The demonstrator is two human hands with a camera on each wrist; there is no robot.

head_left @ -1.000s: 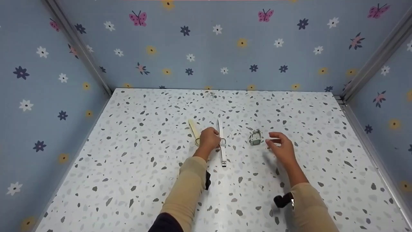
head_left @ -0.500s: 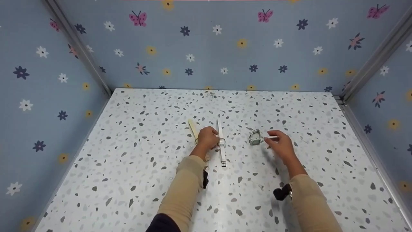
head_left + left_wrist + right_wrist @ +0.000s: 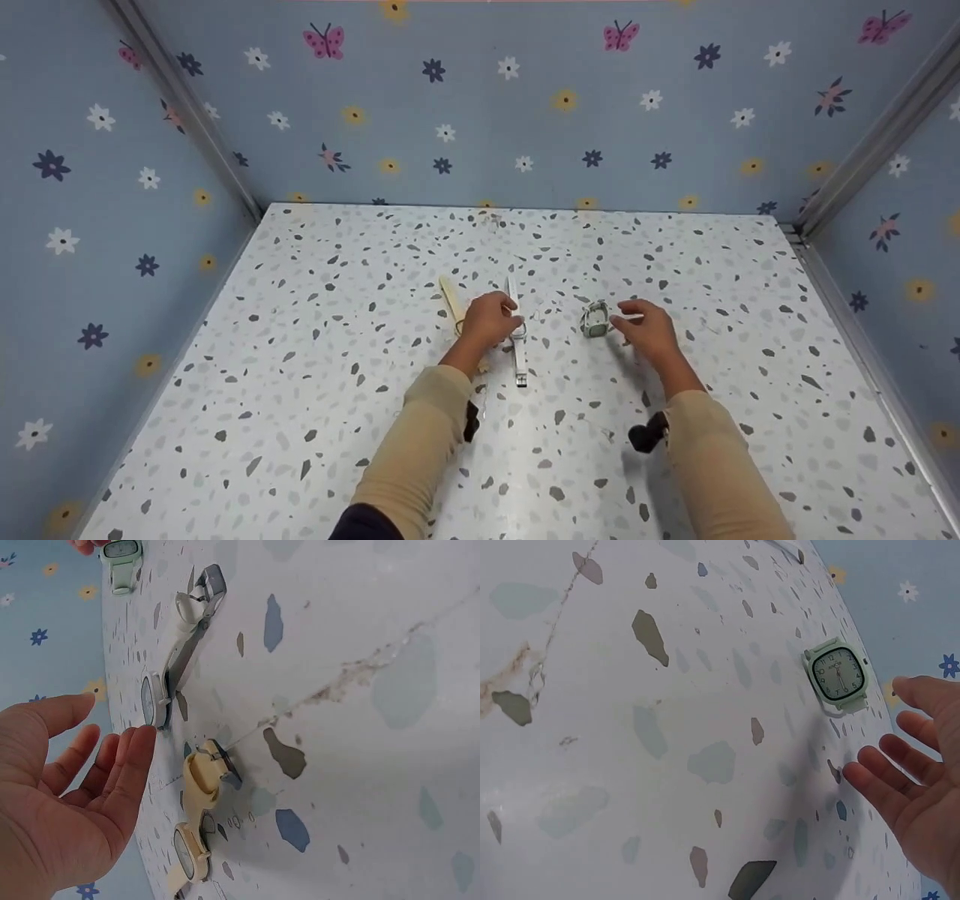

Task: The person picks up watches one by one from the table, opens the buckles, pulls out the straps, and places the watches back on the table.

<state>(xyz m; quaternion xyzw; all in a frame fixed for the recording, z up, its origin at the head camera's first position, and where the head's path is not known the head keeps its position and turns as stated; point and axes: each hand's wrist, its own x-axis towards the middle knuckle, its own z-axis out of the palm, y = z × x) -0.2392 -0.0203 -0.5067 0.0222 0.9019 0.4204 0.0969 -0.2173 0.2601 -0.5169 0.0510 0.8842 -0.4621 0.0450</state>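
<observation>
My left hand (image 3: 489,321) hovers over the gap between a yellow wristwatch (image 3: 451,298) and a white wristwatch (image 3: 519,356). In the left wrist view, its relaxed fingers (image 3: 124,780) hold nothing. Their tips come close to the white watch's case (image 3: 155,699); contact is hard to tell. Both watches lie with straps stretched out, the yellow one partly hidden by the hand in the head view. My right hand (image 3: 651,330) is just right of a pale green wristwatch (image 3: 596,321) whose strap forms a loop. In the right wrist view its loosely bent fingers (image 3: 889,784) are apart from the square dial (image 3: 838,675).
A white speckled tabletop (image 3: 315,420) lies beneath the watches. Blue flowered panels (image 3: 487,105) stand behind it and at both sides, joined by metal corner posts (image 3: 184,109). A brownish crack-like mark (image 3: 330,690) runs across the surface.
My right hand has shifted left, closer to the green watch. My left hand drew back slightly from the white watch, then edged toward it again. The watches stay in place.
</observation>
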